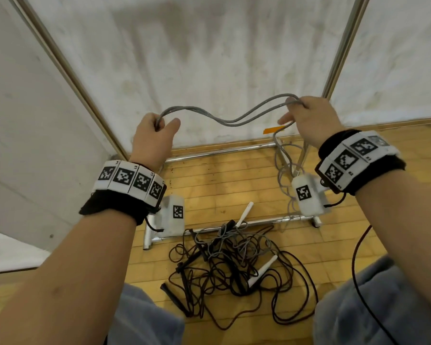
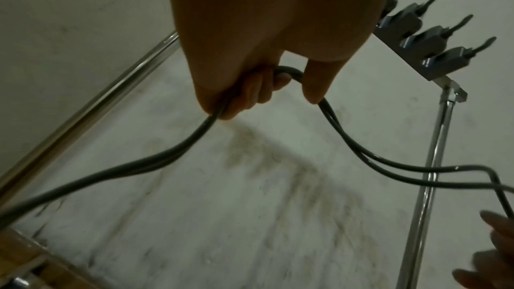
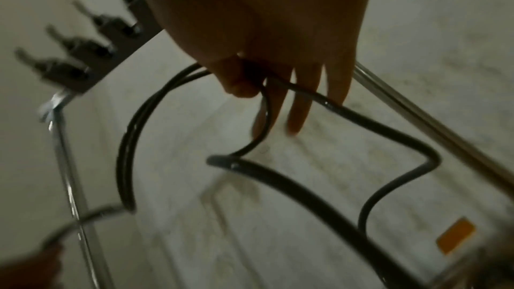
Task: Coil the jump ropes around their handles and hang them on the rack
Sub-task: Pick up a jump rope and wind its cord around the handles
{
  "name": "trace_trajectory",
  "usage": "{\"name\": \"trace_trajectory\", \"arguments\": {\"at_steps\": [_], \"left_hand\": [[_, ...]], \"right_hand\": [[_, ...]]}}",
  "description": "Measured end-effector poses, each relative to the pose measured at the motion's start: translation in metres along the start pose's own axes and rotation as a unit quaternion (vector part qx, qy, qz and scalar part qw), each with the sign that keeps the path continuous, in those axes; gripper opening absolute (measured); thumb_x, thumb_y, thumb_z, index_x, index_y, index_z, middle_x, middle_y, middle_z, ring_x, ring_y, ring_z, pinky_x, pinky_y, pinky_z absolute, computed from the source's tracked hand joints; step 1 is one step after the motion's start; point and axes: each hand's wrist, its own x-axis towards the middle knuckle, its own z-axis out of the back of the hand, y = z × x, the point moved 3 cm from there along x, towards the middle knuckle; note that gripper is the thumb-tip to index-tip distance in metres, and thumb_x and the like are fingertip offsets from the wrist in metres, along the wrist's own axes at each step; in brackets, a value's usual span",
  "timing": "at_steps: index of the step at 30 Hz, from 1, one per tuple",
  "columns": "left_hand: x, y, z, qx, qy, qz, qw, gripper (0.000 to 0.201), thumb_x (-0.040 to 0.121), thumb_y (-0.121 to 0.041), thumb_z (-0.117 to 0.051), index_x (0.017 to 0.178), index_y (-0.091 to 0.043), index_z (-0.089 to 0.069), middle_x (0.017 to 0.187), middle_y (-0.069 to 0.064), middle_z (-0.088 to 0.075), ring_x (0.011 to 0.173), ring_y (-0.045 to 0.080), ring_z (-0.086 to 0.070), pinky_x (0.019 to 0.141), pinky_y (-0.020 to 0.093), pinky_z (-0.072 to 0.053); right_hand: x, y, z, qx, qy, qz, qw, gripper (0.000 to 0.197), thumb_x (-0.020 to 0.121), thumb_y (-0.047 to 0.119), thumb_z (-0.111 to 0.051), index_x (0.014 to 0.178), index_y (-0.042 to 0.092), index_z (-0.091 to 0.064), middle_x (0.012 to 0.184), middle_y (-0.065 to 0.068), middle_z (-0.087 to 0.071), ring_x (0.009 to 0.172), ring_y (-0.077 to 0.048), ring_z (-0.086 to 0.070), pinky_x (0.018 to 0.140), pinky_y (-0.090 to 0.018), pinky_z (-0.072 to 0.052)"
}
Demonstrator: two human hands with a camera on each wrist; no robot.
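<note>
A grey jump rope (image 1: 230,118) hangs doubled in a sagging wave between my two raised hands. My left hand (image 1: 157,128) grips one folded end, fingers curled round the strands (image 2: 289,74). My right hand (image 1: 302,112) pinches the other end between thumb and forefinger (image 3: 267,96), with its other fingers straighter. More grey rope trails down from the right hand toward the floor, along with a white handle (image 1: 299,162). The rack's row of hooks (image 2: 425,36) stands above, seen in both wrist views (image 3: 75,52).
On the wooden floor lies a tangle of dark and grey ropes (image 1: 237,265) with white handles (image 1: 261,270) and black handles (image 1: 174,298). The rack's chrome base bars (image 1: 222,150) and upright pole (image 2: 428,184) stand against a white wall. My knees frame the pile.
</note>
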Motion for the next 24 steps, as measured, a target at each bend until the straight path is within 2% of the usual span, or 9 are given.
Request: {"name": "trace_trajectory", "arguments": {"at_steps": [5,9,11,13,16,18,20,22,24], "left_hand": [[-0.004,-0.001,0.0,0.031,0.024,0.004,0.999,0.035,0.094,-0.047,-0.044,0.07,-0.022,-0.036,0.067,-0.006,-0.037,0.058,0.013,-0.035,0.059,0.029,-0.033],[-0.004,-0.001,0.0,-0.067,0.069,0.058,0.994,0.029,0.097,-0.037,-0.043,0.074,-0.02,-0.045,0.066,-0.005,-0.041,0.056,0.013,-0.036,0.061,0.033,-0.032],[-0.01,-0.004,-0.004,-0.13,0.116,0.083,0.981,0.027,0.099,-0.026,-0.042,0.075,-0.018,-0.049,0.06,-0.007,-0.04,0.051,0.01,-0.034,0.056,0.03,-0.031],[-0.02,-0.01,-0.011,-0.17,0.187,0.098,0.963,0.025,0.1,-0.018,-0.041,0.077,-0.015,-0.052,0.056,-0.008,-0.04,0.051,0.011,-0.036,0.056,0.028,-0.035],[-0.035,-0.021,-0.023,-0.146,0.274,0.074,0.948,0.024,0.1,-0.013,-0.043,0.079,-0.012,-0.055,0.063,-0.001,-0.041,0.054,0.013,-0.041,0.059,0.029,-0.044],[-0.041,-0.028,-0.028,-0.126,0.305,0.048,0.943,0.024,0.099,-0.014,-0.046,0.078,-0.011,-0.055,0.065,0.002,-0.041,0.056,0.013,-0.042,0.061,0.028,-0.046],[-0.043,-0.033,-0.03,-0.122,0.316,0.032,0.94,0.024,0.099,-0.014,-0.046,0.077,-0.01,-0.056,0.064,0.004,-0.04,0.055,0.013,-0.043,0.062,0.027,-0.046],[-0.042,-0.032,-0.03,-0.109,0.31,0.016,0.944,0.025,0.099,-0.014,-0.047,0.076,-0.011,-0.056,0.064,0.005,-0.042,0.056,0.013,-0.045,0.062,0.028,-0.05],[-0.042,-0.027,-0.03,-0.078,0.302,-0.002,0.95,0.023,0.098,-0.014,-0.05,0.076,-0.011,-0.056,0.064,0.005,-0.049,0.057,0.013,-0.053,0.066,0.029,-0.053]], "right_hand": [[-0.009,0.015,-0.011,0.047,0.043,0.016,0.998,0.037,0.098,0.031,-0.043,0.065,0.013,-0.044,0.058,-0.003,-0.043,0.057,-0.025,-0.051,0.071,-0.048,-0.049],[-0.013,0.004,-0.021,-0.148,0.116,-0.048,0.981,0.018,0.096,0.023,-0.044,0.107,0.009,-0.047,0.098,-0.012,-0.05,0.082,-0.028,-0.051,0.073,-0.041,-0.044],[-0.016,0.0,-0.025,-0.205,0.134,-0.076,0.967,0.05,0.091,0.015,-0.049,0.137,0.01,-0.032,0.137,-0.016,-0.033,0.117,-0.033,-0.044,0.094,-0.039,-0.042],[-0.025,0.011,-0.032,-0.16,0.119,-0.022,0.98,0.071,0.086,0.01,-0.054,0.147,0.013,-0.018,0.152,-0.008,-0.017,0.136,-0.029,-0.027,0.099,-0.028,-0.031],[-0.046,0.029,-0.057,-0.039,0.195,0.052,0.979,0.083,0.083,0.02,-0.065,0.149,0.021,-0.014,0.154,0.001,-0.021,0.139,-0.015,-0.025,0.099,-0.021,-0.024],[-0.054,0.035,-0.069,0.002,0.242,0.056,0.969,0.073,0.083,0.025,-0.067,0.144,0.019,-0.03,0.146,0.001,-0.039,0.132,-0.013,-0.037,0.097,-0.023,-0.032],[-0.056,0.041,-0.071,0.026,0.228,0.082,0.97,0.027,0.088,0.023,-0.062,0.112,0.013,-0.061,0.116,-0.007,-0.064,0.106,-0.019,-0.059,0.089,-0.033,-0.043],[-0.055,0.045,-0.067,0.058,0.213,0.083,0.972,0.021,0.094,0.023,-0.053,0.076,0.015,-0.062,0.079,-0.006,-0.068,0.075,-0.017,-0.062,0.074,-0.034,-0.042],[-0.056,0.046,-0.066,0.105,0.217,0.07,0.968,0.028,0.097,0.024,-0.048,0.07,0.019,-0.051,0.062,0.0,-0.057,0.062,-0.017,-0.061,0.071,-0.038,-0.044]]}}
